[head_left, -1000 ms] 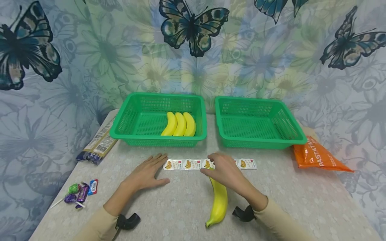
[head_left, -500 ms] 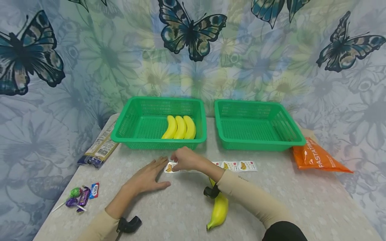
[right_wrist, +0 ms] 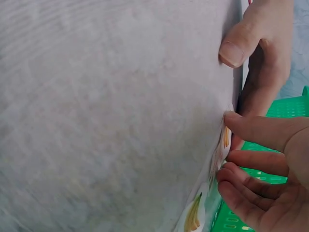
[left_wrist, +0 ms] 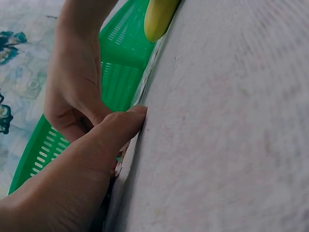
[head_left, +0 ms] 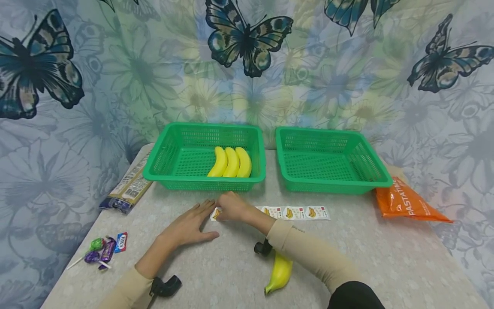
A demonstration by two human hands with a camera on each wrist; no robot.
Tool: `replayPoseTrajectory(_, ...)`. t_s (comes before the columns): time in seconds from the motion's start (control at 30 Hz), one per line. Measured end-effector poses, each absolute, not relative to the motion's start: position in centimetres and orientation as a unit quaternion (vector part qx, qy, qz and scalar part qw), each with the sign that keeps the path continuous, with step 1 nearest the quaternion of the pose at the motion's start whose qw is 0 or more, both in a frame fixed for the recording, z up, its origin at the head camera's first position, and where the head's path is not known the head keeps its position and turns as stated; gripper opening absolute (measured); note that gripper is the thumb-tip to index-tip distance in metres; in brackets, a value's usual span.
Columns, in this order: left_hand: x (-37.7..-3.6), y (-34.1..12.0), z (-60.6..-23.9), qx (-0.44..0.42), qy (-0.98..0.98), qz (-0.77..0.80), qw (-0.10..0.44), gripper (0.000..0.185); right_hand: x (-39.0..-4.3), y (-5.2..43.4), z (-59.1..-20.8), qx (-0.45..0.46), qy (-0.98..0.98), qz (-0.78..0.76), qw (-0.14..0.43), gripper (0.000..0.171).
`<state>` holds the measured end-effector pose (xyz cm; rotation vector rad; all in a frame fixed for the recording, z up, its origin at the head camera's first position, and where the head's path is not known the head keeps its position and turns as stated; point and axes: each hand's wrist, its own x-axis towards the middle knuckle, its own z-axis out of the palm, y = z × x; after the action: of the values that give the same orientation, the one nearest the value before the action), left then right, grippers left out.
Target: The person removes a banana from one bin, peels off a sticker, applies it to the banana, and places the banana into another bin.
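Note:
A strip of white stickers [head_left: 293, 213] printed with bananas lies flat across the table. At the strip's left end, my right hand [head_left: 233, 207] has curled fingers, with thumb and forefinger pinching at the end sticker [right_wrist: 226, 137]. My left hand [head_left: 189, 225] rests palm down on the table, fingers spread, its fingertips right by that same end. The right hand hides part of the strip. A yellow banana [head_left: 280, 272] lies in front of the strip, its upper part covered by the right sleeve and wrist camera.
Behind the strip stand two green baskets, the left basket [head_left: 173, 183] with three bananas [head_left: 231, 163] and the right basket [head_left: 328, 185]. An orange pasta bag [head_left: 405, 199] lies at right. At left are a gold-and-blue packet [head_left: 127, 186] and several sweets [head_left: 108, 249].
My right hand has moved left from above the banana's tip to the strip's left end, and its thumb and forefinger have come down there. My left hand has stayed in place.

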<state>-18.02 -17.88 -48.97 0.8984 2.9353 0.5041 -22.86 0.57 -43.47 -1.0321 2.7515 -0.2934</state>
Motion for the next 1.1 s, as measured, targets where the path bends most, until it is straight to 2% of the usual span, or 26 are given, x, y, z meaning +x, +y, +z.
replayPoseTrajectory(0.2,-18.0,-17.8,-49.0,0.293,0.942,0.161,0.014,0.094,-22.8,0.8,-43.7,-0.341,0.929,-0.116,0.083,0.017)
replayPoseTrajectory(0.33,-18.0,-17.7,-48.9,0.294,0.942,0.164,0.016,0.093,-23.0,0.9,-43.7,-0.335,0.928,-0.141,0.076,0.005)
replayPoseTrajectory(0.43,-18.0,-17.6,-48.9,0.294,0.941,0.167,0.018,0.094,-23.2,1.0,-43.8,-0.335,0.929,-0.145,0.066,0.011)
replayPoseTrajectory(0.57,-18.1,-17.4,-48.9,0.295,0.940,0.169,0.019,0.094,-23.2,1.1,-43.9,-0.332,0.932,-0.133,0.058,0.006)
replayPoseTrajectory(0.83,-18.2,-17.3,-48.9,0.295,0.940,0.173,0.018,0.093,-22.8,1.7,-43.2,-0.343,0.929,-0.134,0.038,0.013)
replayPoseTrajectory(1.1,-18.2,-17.8,-49.0,0.286,0.942,0.174,0.021,0.093,-21.9,2.7,-42.5,-0.365,0.915,-0.169,0.023,0.009)
